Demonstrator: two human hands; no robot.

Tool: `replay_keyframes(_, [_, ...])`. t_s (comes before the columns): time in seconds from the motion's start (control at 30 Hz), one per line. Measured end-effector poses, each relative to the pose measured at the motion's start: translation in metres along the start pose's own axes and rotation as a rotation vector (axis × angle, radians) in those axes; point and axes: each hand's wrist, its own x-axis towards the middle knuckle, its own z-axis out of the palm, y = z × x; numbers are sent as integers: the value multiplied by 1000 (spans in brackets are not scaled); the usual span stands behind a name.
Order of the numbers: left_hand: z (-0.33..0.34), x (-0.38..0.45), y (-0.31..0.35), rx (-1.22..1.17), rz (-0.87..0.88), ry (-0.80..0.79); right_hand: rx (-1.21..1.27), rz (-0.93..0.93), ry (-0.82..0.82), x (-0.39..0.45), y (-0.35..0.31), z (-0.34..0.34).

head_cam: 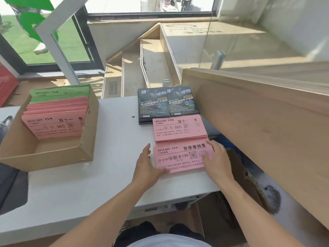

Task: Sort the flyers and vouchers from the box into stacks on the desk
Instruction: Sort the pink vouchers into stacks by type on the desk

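Observation:
A cardboard box [87, 143] on the left of the white desk [80, 184] holds pink vouchers [55, 125] in front and green flyers [60, 92] behind. On the right of the desk lie three stacks in a column: black flyers [168, 102] farthest, a pink "365" voucher stack [179, 128] in the middle, and a pink "199" voucher stack [179, 158] nearest. My left hand [147, 164] touches the near stack's left edge with straight fingers, thumb on its front corner. My right hand [218, 159] lies flat against its right edge.
A tall wooden counter panel [258, 122] rises close on the right of the stacks. A brown cardboard piece [243, 177] and a brush stand below the desk's right end. A dark object lies at the left edge. Stairs and a glass door are behind.

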Motion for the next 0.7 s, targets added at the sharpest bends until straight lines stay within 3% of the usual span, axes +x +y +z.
replay_keyframes(0.13, [15, -6, -8, 164, 109, -71, -62, 11, -177, -9, 9, 5])
replay_keyframes(0.27, [21, -4, -1, 271, 232, -20, -178, -28, -237, -7, 6, 5])
replay_keyframes(0.47, [19, 0, 15, 215, 211, -28, -316, -62, -218, 2, 1, 7])
replay_keyframes(0.7, [27, 3, 14, 103, 182, -133, -219, -25, -234, 2, 2, 6])
